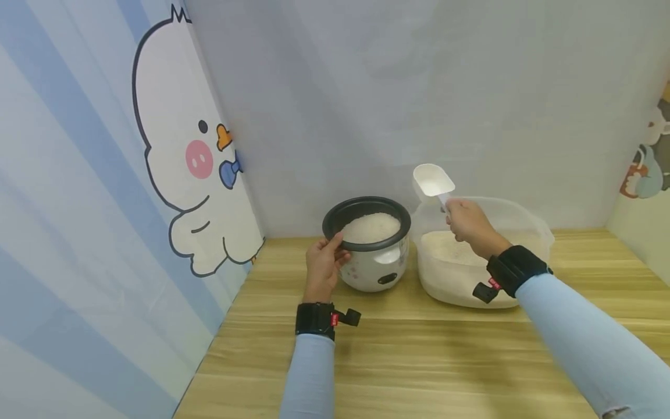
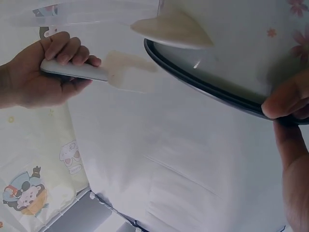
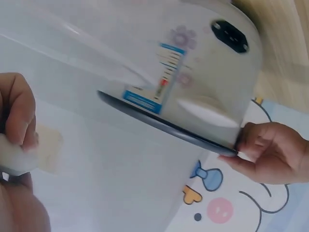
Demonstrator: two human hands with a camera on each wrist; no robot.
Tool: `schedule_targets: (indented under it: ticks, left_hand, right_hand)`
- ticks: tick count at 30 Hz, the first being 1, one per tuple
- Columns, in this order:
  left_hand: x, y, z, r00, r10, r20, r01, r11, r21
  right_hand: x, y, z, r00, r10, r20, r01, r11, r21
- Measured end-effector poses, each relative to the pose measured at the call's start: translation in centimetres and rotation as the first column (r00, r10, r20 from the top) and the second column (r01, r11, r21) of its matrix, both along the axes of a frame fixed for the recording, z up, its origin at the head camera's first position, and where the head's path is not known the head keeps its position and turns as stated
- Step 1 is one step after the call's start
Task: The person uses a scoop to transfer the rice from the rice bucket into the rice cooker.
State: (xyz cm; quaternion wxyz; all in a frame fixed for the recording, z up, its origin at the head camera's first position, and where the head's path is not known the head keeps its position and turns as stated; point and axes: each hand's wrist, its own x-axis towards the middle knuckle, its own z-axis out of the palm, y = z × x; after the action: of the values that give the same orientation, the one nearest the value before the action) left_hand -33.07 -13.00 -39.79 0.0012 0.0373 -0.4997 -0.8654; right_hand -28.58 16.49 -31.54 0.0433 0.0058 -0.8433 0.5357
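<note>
Seen from below: right hand (image 2: 36, 72) at upper left, fingers curled round handle of a white scoop (image 2: 101, 73), bowl end pointing right toward the cooker (image 2: 241, 43). Scoop bowl is translucent, w/ pale contents showing through; can't tell how much. Cooker fills upper right: white body w/ small pink flower prints, dark rim (image 2: 203, 84) running diagonally, a pale tab sticking out at top. Left hand (image 2: 289, 125) at right edge, thumb and fingertips pinching the rim. Scoop near the rim, not touching. Behind: plain pale wall, cartoon-print panel (image 2: 29, 188) at lower left.
</note>
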Motion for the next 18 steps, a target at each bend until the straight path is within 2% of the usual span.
schedule_targets:
  ticks: [5, 12, 16, 18]
  left_hand:
    - [-0.1, 0.0, -0.2, 1.000, 0.010, 0.012, -0.010, 1.000, 0.016]
    - [-0.3, 0.1, -0.3, 1.000, 0.002, 0.004, -0.003, 1.000, 0.015]
    - [0.0, 0.1, -0.2, 1.000, 0.010, 0.006, -0.010, 1.000, 0.006]
    - [0.0, 0.1, -0.1, 1.000, 0.010, 0.003, -0.010, 1.000, 0.008]
  right_hand:
    - [1.4, 3.3, 0.1, 0.992, -0.085, -0.095, 0.101, 0.979, 0.178]
    - [2.8, 8.0, -0.3, 0.966, -0.195, -0.170, 0.231, 0.945, 0.232]
    - [3.6, 10.8, -0.6, 0.928, -0.293, -0.230, 0.346, 0.907, 0.240]
    - [3.9, 12.3, -1.0, 0.892, -0.356, -0.277, 0.423, 0.875, 0.238]
